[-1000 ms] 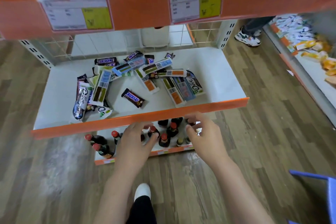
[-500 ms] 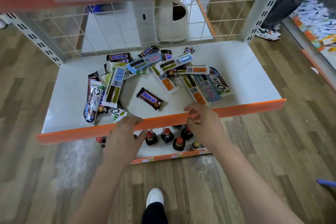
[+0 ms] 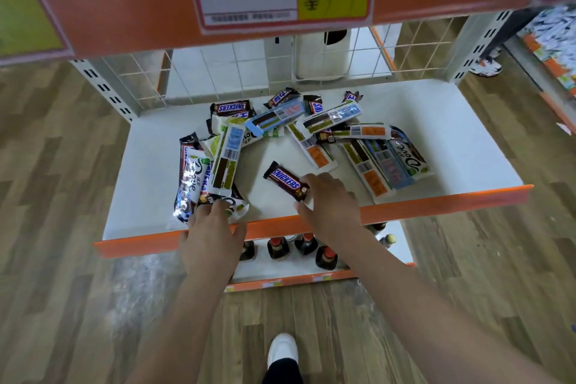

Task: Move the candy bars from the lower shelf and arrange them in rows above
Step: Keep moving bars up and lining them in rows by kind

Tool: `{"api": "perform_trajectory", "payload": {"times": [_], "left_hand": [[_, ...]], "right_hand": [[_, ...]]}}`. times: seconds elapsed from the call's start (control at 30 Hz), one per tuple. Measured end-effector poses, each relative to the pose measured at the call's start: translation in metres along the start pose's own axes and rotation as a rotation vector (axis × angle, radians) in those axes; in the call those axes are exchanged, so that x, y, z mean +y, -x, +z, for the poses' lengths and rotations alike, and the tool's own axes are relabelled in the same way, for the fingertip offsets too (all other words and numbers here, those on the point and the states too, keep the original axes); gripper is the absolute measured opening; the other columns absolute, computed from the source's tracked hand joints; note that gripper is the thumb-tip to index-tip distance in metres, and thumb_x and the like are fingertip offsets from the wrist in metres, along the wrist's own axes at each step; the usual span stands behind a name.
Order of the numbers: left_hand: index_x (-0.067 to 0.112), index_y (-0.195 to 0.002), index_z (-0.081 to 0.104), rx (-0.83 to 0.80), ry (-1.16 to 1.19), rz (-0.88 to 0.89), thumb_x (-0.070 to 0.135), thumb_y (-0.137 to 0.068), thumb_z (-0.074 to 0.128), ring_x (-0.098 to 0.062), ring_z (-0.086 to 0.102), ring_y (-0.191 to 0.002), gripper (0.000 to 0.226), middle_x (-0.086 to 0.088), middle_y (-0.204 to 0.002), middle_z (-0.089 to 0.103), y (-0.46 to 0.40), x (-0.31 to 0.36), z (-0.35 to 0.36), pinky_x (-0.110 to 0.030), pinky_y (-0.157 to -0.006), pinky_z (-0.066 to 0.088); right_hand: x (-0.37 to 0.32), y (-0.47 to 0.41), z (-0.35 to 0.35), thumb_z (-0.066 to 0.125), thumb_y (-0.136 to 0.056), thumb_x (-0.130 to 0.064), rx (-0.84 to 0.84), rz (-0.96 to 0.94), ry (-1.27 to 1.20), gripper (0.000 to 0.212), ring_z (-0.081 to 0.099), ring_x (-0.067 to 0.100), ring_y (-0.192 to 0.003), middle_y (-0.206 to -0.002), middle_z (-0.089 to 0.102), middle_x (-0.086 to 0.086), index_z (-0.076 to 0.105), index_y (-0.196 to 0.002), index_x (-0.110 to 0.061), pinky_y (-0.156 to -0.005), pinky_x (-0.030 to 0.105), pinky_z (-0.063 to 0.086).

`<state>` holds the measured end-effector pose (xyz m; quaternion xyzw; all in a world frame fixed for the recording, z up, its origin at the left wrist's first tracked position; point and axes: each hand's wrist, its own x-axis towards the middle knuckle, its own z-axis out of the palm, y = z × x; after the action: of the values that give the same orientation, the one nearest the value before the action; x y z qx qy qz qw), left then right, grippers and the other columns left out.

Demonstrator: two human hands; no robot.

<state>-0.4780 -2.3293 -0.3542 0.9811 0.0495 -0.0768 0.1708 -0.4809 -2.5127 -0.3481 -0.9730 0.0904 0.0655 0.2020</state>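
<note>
Lying flat on white shelf (image 3: 149, 171), lone Snickers bar (image 3: 286, 180), long axis running diagonally from upper left to lower right. Touching its lower-right end, right hand (image 3: 330, 209), fingers spread, unclosed. Left hand (image 3: 212, 234) open too, fingertips on pile of wrappers (image 3: 218, 165) at left.
</note>
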Motion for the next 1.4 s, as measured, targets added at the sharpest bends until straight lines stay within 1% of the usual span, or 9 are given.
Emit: {"api": "perform_trajectory", "payload": {"times": [0.2, 0.33, 0.43, 0.57, 0.7, 0.9, 1.1, 1.23, 1.4], "left_hand": [[0.014, -0.114, 0.052, 0.060, -0.054, -0.039, 0.058, -0.080, 0.057, -0.029, 0.048, -0.113, 0.056, -0.007, -0.115, 0.054, -0.010, -0.004, 0.007, -0.042, -0.086, 0.036], [0.008, -0.108, 0.047, 0.084, -0.067, -0.141, 0.067, -0.075, 0.054, -0.028, 0.046, -0.116, 0.068, -0.007, -0.118, 0.053, -0.017, 0.005, 0.011, -0.043, -0.087, 0.035], [0.006, -0.112, 0.043, 0.062, -0.103, -0.195, 0.063, -0.077, 0.055, -0.028, 0.044, -0.119, 0.067, -0.009, -0.123, 0.051, -0.024, 0.011, 0.012, -0.044, -0.091, 0.033], [0.005, -0.117, 0.041, 0.047, -0.150, -0.191, 0.056, -0.080, 0.056, -0.029, 0.044, -0.118, 0.064, -0.010, -0.124, 0.050, -0.025, 0.014, 0.011, -0.044, -0.091, 0.032], [0.003, -0.114, 0.040, 0.149, -0.129, -0.207, 0.058, -0.077, 0.060, -0.033, 0.046, -0.111, 0.069, -0.015, -0.116, 0.050, -0.031, 0.020, 0.005, -0.044, -0.087, 0.036], [0.005, -0.122, 0.040, 0.173, -0.146, -0.041, 0.032, -0.083, 0.064, -0.033, 0.045, -0.114, 0.053, -0.016, -0.120, 0.048, -0.050, 0.019, 0.003, -0.048, -0.088, 0.037], [0.004, -0.096, 0.052, 0.203, -0.070, 0.017, 0.023, -0.078, 0.065, -0.035, 0.054, -0.094, 0.029, -0.015, -0.095, 0.058, -0.035, 0.013, 0.017, -0.045, -0.078, 0.037], [0.010, -0.094, 0.060, 0.223, -0.057, 0.139, 0.021, -0.073, 0.070, -0.032, 0.058, -0.086, 0.025, -0.009, -0.089, 0.060, -0.021, 0.015, 0.029, -0.044, -0.074, 0.040], [0.017, -0.088, 0.064, 0.235, 0.030, 0.224, 0.036, -0.086, 0.038, -0.027, 0.058, -0.083, 0.032, 0.001, -0.083, 0.064, -0.012, 0.022, 0.034, -0.037, -0.071, 0.033]], "right_hand": [[-0.013, -0.023, 0.013, 0.054, -0.091, -0.043, 0.003, 0.043, 0.138, 0.043, 0.047, 0.022, -0.113, -0.121, 0.050, 0.002, 0.044, -0.125, -0.019, -0.091, 0.037, 0.039], [-0.016, -0.024, 0.014, 0.058, -0.088, -0.024, 0.010, 0.025, 0.127, 0.034, 0.047, 0.021, -0.109, -0.116, 0.050, 0.001, 0.046, -0.120, -0.023, -0.089, 0.035, 0.037], [-0.009, -0.021, 0.009, 0.058, -0.085, -0.017, 0.014, 0.054, 0.135, 0.033, 0.046, 0.020, -0.106, -0.112, 0.050, -0.001, 0.048, -0.115, -0.025, -0.088, 0.035, 0.034], [0.004, -0.018, 0.005, 0.057, -0.087, -0.026, 0.031, 0.138, 0.195, 0.042, 0.045, 0.020, -0.114, -0.122, 0.050, 0.000, 0.044, -0.126, -0.022, -0.096, 0.037, 0.037], [0.008, -0.018, 0.004, 0.055, -0.090, -0.038, 0.000, 0.071, 0.192, 0.050, 0.042, 0.020, -0.120, -0.130, 0.047, -0.001, 0.038, -0.135, -0.027, -0.100, 0.039, 0.033], [0.001, -0.013, 0.011, 0.055, -0.091, -0.031, -0.011, 0.015, 0.137, 0.035, 0.046, 0.021, -0.111, -0.120, 0.049, 0.000, 0.046, -0.125, -0.026, -0.094, 0.037, 0.034], [-0.003, -0.013, 0.012, 0.058, -0.091, -0.026, -0.002, 0.047, 0.136, 0.036, 0.045, 0.020, -0.110, -0.116, 0.049, -0.001, 0.044, -0.124, -0.027, -0.096, 0.037, 0.033], [-0.005, -0.012, 0.014, 0.059, -0.090, -0.025, 0.013, 0.057, 0.137, 0.037, 0.045, 0.019, -0.111, -0.115, 0.050, -0.002, 0.044, -0.124, -0.028, -0.097, 0.038, 0.032], [-0.005, -0.011, 0.018, 0.061, -0.089, -0.022, 0.046, 0.071, 0.147, 0.042, 0.045, 0.019, -0.110, -0.114, 0.051, -0.003, 0.044, -0.127, -0.029, -0.098, 0.038, 0.031]]}}
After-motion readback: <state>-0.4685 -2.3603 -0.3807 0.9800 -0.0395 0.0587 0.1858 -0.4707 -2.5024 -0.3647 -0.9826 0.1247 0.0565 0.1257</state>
